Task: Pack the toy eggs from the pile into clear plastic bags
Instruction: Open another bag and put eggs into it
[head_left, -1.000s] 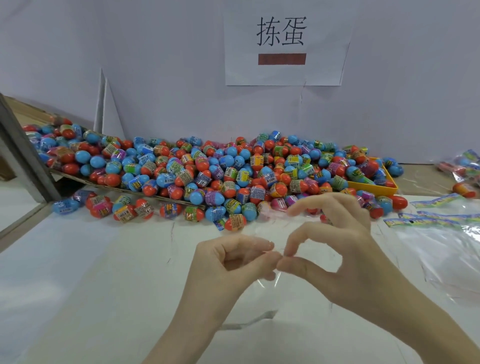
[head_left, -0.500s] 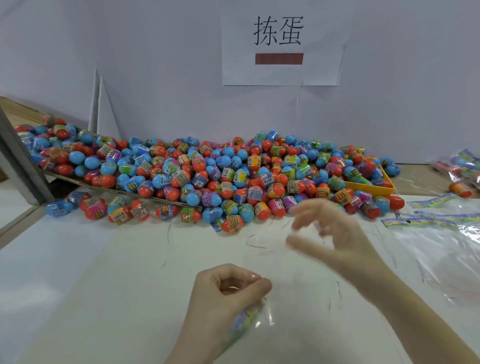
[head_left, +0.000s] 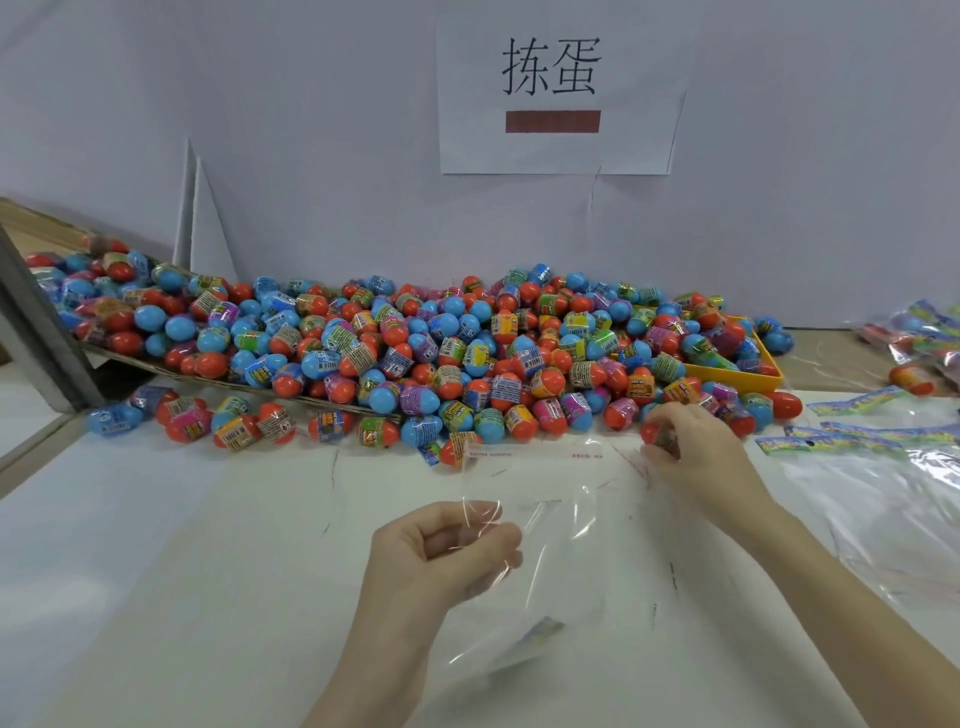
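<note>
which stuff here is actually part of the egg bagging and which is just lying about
In the job: left hand holding the clear bag; right hand gripping a toy egg; egg pile.

Lying about: wall sign; yellow tray; printed card strips.

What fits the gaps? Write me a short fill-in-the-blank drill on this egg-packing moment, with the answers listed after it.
1. The left hand pinches a clear plastic ____.
2. The right hand grips a toy egg whose visible end is ____.
3. At the right end of the egg pile sits a tray coloured ____.
4. The paper sign hangs on the ____ behind the pile.

Missing words: bag; red; yellow; wall
</note>
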